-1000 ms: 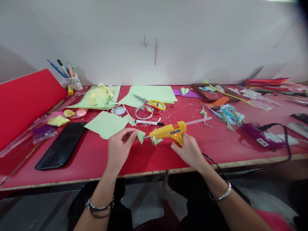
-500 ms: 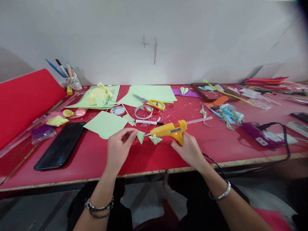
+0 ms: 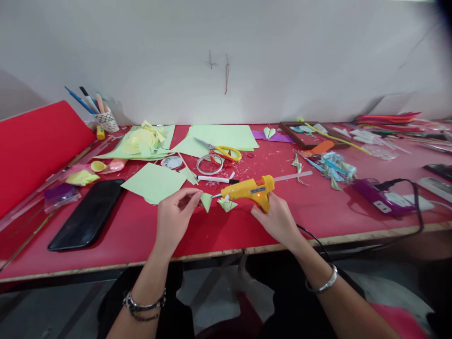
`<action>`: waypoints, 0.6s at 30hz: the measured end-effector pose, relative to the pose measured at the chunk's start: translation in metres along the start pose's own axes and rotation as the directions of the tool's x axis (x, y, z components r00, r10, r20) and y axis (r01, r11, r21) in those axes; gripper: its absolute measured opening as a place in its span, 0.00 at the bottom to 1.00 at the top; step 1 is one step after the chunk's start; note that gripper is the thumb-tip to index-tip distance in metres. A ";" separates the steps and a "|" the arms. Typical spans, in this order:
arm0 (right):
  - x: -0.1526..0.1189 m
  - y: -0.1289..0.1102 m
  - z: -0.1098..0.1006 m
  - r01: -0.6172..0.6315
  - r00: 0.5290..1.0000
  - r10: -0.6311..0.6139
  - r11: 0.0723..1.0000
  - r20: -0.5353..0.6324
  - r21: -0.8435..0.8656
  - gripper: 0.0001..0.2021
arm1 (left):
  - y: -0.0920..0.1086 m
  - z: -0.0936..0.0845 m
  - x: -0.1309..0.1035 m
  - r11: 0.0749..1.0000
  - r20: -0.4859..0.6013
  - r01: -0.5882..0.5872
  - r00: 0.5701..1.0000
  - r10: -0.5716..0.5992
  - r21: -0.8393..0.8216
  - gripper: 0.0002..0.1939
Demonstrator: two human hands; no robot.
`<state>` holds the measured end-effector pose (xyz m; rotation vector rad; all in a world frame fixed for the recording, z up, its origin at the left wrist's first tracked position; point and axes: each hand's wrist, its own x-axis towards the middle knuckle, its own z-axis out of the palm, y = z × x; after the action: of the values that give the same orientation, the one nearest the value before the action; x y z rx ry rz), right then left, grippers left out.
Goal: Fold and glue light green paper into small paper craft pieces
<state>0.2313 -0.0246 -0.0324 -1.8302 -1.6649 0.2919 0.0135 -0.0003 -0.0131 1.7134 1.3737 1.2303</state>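
Between thumb and fingers, my left hand (image 3: 178,214) pinches a small folded piece of green paper (image 3: 206,201). My right hand (image 3: 277,216) grips a yellow hot glue gun (image 3: 249,189) by its handle. The gun's metal nozzle points left and is at the edge of the green piece; whether it touches cannot be made out. A clear glue stick (image 3: 293,176) sticks out of the gun's back, and a small orange light glows on its side. Just beyond the nozzle, another folded green paper piece (image 3: 227,204) lies on the red table (image 3: 215,235).
Behind my hands lie a marker (image 3: 217,179), a tape roll (image 3: 209,165), yellow-handled scissors (image 3: 226,151) and green paper sheets (image 3: 155,181). A black phone (image 3: 86,216) is at left. At right are blue tassels (image 3: 335,167) and a purple power socket (image 3: 383,197) with cords.
The view has shifted very slightly. Both hands keep nearly the same pose, with the glue gun nozzle still at the green paper piece.
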 end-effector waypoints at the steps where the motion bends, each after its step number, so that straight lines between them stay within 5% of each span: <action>1: 0.000 0.000 0.000 0.000 1.000 0.000 1.000 -0.002 0.000 0.05 | 0.000 0.000 0.000 1.000 -0.001 0.000 1.000 0.000 0.003 0.09; 11: 0.001 0.003 -0.002 -0.022 1.000 0.022 1.000 -0.016 -0.005 0.05 | 0.001 0.001 0.000 0.999 0.001 0.017 1.000 -0.017 0.033 0.11; 18: 0.013 0.012 -0.010 -0.048 0.998 0.051 0.992 -0.023 0.116 0.16 | 0.002 0.000 0.002 0.998 0.011 0.048 0.999 -0.049 0.047 0.11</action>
<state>0.2493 -0.0149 -0.0283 -1.7836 -1.5544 0.3767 0.0143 0.0010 -0.0107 1.7063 1.4394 1.1676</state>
